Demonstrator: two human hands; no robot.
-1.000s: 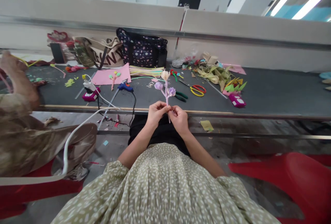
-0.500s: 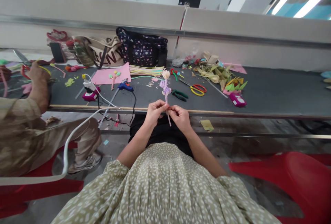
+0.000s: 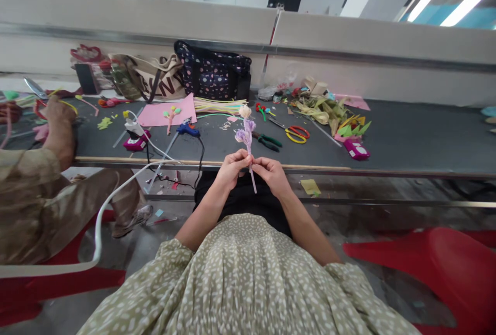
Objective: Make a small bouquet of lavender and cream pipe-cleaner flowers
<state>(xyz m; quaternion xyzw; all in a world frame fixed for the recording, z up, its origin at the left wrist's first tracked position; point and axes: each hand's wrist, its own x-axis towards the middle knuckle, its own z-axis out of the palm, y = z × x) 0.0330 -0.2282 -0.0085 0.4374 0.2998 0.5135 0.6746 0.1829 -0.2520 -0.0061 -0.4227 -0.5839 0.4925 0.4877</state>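
Observation:
Both my hands pinch the stem of a handmade flower (image 3: 248,133), upright just in front of the table's edge. It has a cream bloom on top, lilac blooms below and a pale lilac stem whose bare end pokes out under my fingers. My left hand (image 3: 235,166) is closed on the stem from the left. From the right, the fingertips of my right hand (image 3: 270,171) are pressed together on the same stem, slightly lower. Beyond the flower lie green-handled pliers (image 3: 267,141) and scissors (image 3: 296,133) with red and yellow handles.
A blue glue gun (image 3: 188,129) with a black cord lies to the left, near a magenta power block (image 3: 137,140). A white cable (image 3: 99,221) loops past the table's edge. At far left a co-worker's hand (image 3: 60,110) holds scissors. Dried leaves (image 3: 320,109) are heaped at right.
The flower has turned in my fingers, so its lilac blooms now spread to both sides and its top leans slightly left. My hands stay nearly in place. The co-worker's leg has shifted.

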